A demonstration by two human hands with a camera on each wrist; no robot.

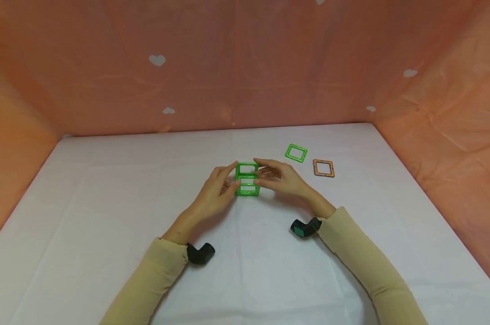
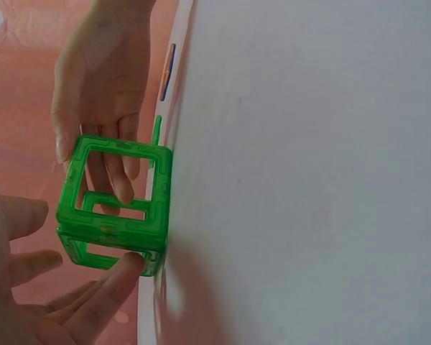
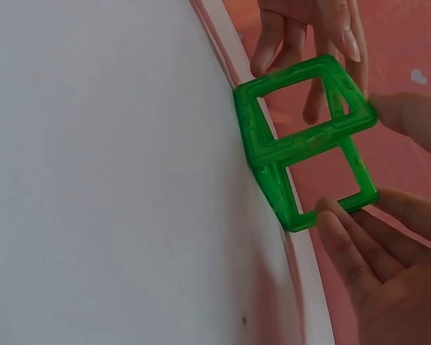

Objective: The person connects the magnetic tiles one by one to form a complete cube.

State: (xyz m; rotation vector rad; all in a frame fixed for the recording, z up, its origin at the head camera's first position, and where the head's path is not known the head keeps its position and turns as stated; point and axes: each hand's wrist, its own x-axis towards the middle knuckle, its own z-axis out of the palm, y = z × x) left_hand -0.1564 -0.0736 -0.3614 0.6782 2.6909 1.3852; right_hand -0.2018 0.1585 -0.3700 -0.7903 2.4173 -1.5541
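A small cube of green magnetic square frames [image 1: 247,179] stands on the white table [image 1: 245,280] at its middle. My left hand [image 1: 233,179] touches the cube's left side with nearly straight fingers. From the other side my right hand [image 1: 262,175] touches it the same way. In the left wrist view a left fingertip [image 2: 129,264] rests on a lower corner of the cube [image 2: 115,208], and the right hand's fingers [image 2: 122,172] show through the open frames. The right wrist view has the cube [image 3: 302,136] between the right fingers [image 3: 345,237] and the left hand [image 3: 309,36].
A loose green square frame [image 1: 296,153] and an orange square frame [image 1: 324,168] lie flat on the table to the right, just behind the cube. Pink sheeting with white hearts [image 1: 157,60] walls the table on three sides.
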